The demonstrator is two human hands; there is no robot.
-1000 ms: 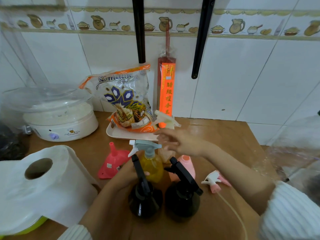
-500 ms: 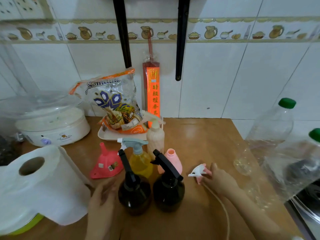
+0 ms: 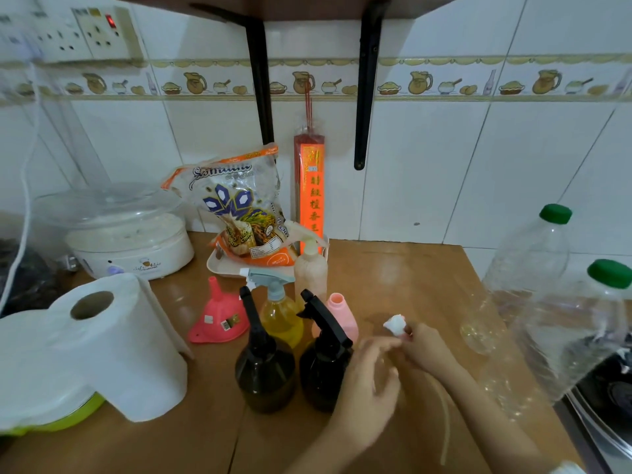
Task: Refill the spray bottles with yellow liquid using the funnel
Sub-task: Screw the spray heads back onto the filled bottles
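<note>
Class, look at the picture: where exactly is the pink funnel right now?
In the head view the pink funnel lies left of centre on the wooden table, between the paper towel roll and the left black spray bottle, away from both hands.

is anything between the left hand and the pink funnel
Yes. The left hand is at the right of the cluster, beside the right hand holding the spray head. The two dark spray bottles and the yellow spray bottle stand between it and the pink funnel.
</note>
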